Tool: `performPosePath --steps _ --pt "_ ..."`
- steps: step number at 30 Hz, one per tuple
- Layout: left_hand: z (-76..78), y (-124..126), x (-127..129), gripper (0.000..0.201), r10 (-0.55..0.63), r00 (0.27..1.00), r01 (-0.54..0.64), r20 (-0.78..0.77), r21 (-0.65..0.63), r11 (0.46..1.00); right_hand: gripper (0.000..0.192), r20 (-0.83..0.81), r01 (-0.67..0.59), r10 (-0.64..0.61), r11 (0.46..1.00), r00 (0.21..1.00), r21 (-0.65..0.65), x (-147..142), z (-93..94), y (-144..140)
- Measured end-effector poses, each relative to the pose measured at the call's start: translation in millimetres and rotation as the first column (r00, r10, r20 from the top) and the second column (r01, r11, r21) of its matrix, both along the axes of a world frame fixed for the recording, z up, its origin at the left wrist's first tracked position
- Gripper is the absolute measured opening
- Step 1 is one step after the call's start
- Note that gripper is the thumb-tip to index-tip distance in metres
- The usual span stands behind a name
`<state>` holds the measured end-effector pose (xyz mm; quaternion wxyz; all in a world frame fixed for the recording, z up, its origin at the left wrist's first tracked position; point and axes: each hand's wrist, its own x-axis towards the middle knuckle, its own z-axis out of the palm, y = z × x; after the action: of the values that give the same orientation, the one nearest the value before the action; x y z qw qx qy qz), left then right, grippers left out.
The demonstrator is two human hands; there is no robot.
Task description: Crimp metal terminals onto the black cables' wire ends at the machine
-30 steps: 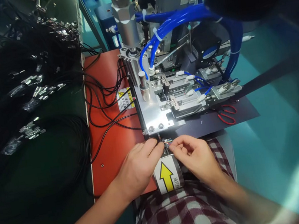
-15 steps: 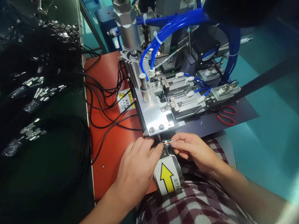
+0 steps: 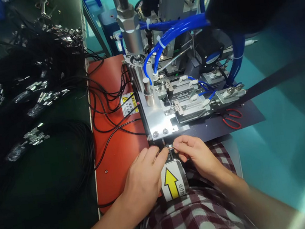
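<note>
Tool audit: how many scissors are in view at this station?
1. Red-handled scissors lie on the dark mat, right of the machine's metal plate and beyond the right hand. Others may be hidden behind the machine.

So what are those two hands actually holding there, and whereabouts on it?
Both pinch a thin cable end at its tip: the left hand from the left, the right hand from the right, just before the machine's metal plate.

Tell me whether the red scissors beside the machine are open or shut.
Shut. The red scissors lie flat on the dark mat, their two handle loops close together; the blades are hidden under the machine.
</note>
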<state>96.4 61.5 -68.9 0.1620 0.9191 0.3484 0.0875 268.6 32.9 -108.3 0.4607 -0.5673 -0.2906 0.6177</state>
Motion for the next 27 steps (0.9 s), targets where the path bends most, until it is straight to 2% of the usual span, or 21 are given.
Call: performPosePath --steps 2,4,7,9,11,14,17,20,23,27 --pt "-2.7 1.7 -1.8 0.033 -0.009 1.000 0.009 0.008 0.008 1.000 0.020 0.097 0.012 -0.017 0.999 0.995 0.049 -2.9 -0.2 -2.8" --pt "-6.0 2.0 -2.7 0.036 -0.026 1.000 0.026 0.007 0.019 0.999 0.018 0.108 0.046 -0.055 0.996 0.993 0.080 -6.5 -0.6 -5.1" --pt "-8.9 0.8 -1.6 0.037 -0.034 0.999 0.035 -0.042 0.030 0.999 0.020 -0.071 0.075 -0.075 0.997 0.995 0.006 -8.8 -2.0 -5.4" --pt "-8.5 -0.3 0.3 0.038 -0.028 0.996 0.031 -0.082 0.047 0.998 0.022 -0.195 0.051 -0.062 0.997 0.979 -0.064 -7.3 -1.7 -3.6" --pt "-7.0 -1.4 2.3 0.038 -0.027 0.995 0.034 -0.095 0.073 0.997 0.024 -0.240 0.013 -0.034 0.996 0.970 -0.089 -5.0 0.5 -1.4" --pt "-5.5 -2.6 4.4 0.038 -0.024 0.996 0.031 -0.080 0.084 0.996 0.030 -0.176 0.002 -0.014 0.998 0.984 -0.071 -6.0 4.9 0.6" --pt "-5.3 -3.4 5.4 0.037 -0.010 0.998 0.014 -0.055 0.081 0.997 0.035 -0.098 0.080 -0.083 0.996 0.992 -0.028 -13.0 3.5 -0.5" --pt "-5.6 -3.5 5.6 0.034 0.003 1.000 -0.001 -0.015 0.089 0.996 0.035 -0.112 0.121 -0.121 0.993 0.986 -0.004 -18.6 -3.8 -2.8" --pt "-6.3 -1.4 5.6 0.032 0.024 0.999 -0.027 0.049 0.063 0.998 0.033 -0.144 0.099 -0.098 0.995 0.985 -0.004 -17.8 -8.5 -3.2" --pt "-1.6 3.5 6.0 0.030 0.077 0.985 -0.080 0.153 0.012 0.997 0.033 -0.161 0.062 -0.058 0.998 0.985 0.017 -13.1 -6.0 -2.2"
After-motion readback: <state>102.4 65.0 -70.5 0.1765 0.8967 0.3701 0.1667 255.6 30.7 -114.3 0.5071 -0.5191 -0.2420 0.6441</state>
